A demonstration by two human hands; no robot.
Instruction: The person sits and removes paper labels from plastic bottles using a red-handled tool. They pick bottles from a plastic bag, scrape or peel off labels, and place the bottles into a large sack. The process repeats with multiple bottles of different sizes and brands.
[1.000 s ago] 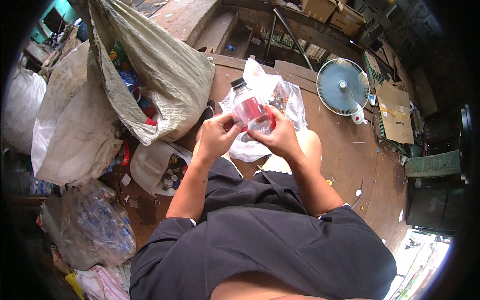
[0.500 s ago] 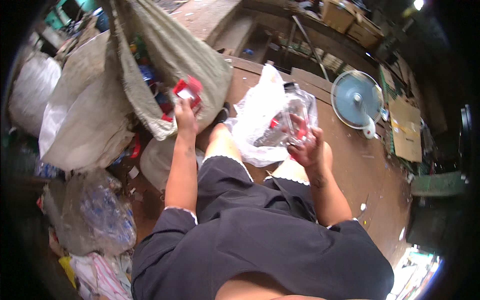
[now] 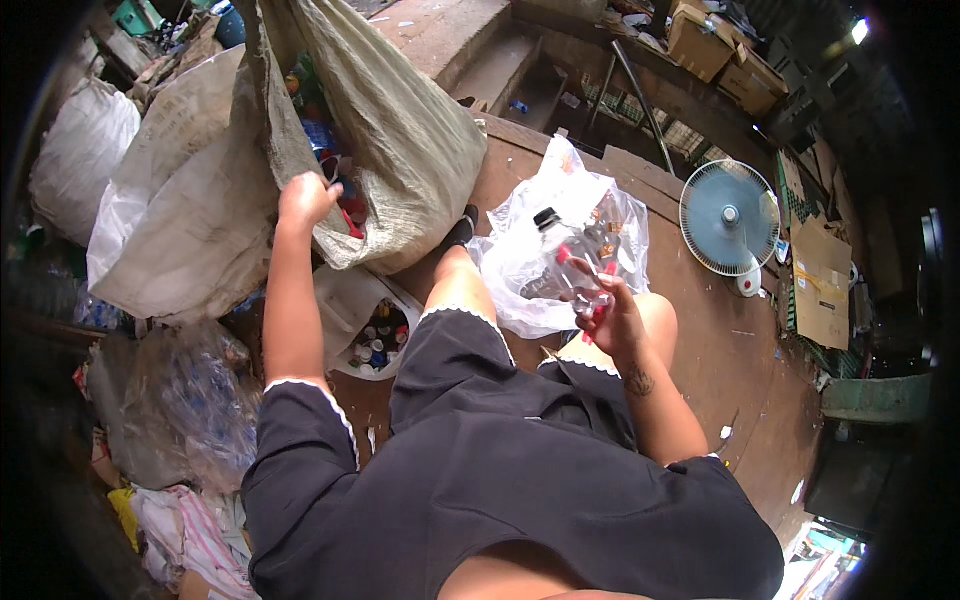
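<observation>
Nearest are the person's dark shirt [image 3: 530, 490] and shorts [image 3: 465, 370]. Above the right knee [image 3: 655, 320], the right hand [image 3: 615, 320] holds a clear bottle [image 3: 566, 245], gripping it near its base. The bottle leans toward upper left, over a thin white bag [image 3: 520, 200]. I see no label on it, so this part looks done; the dark cap [image 3: 546, 218] is still on its neck. By the left leg, a white tub [image 3: 338, 305] already has many loose caps [image 3: 378, 345], so, as I judge, other bottles were opened, and this one is not.

The right forearm comes up from the lower right; its thumb and fingers close around the bottle. The left arm is stretched forward almost straight, and the left hand [image 3: 306, 200] is at the mouth of the big sack [image 3: 410, 180], with fingers partly curled. No thing shows in it, but I cannot tell if it is empty. Just below it is a red piece [image 3: 351, 223], perhaps a label; blue plastic [image 3: 320, 138] lies deeper inside.

Farther, to the right, a fan [image 3: 730, 215] stands on the brown floor [image 3: 720, 350]. Behind are cartons [image 3: 700, 45].
</observation>
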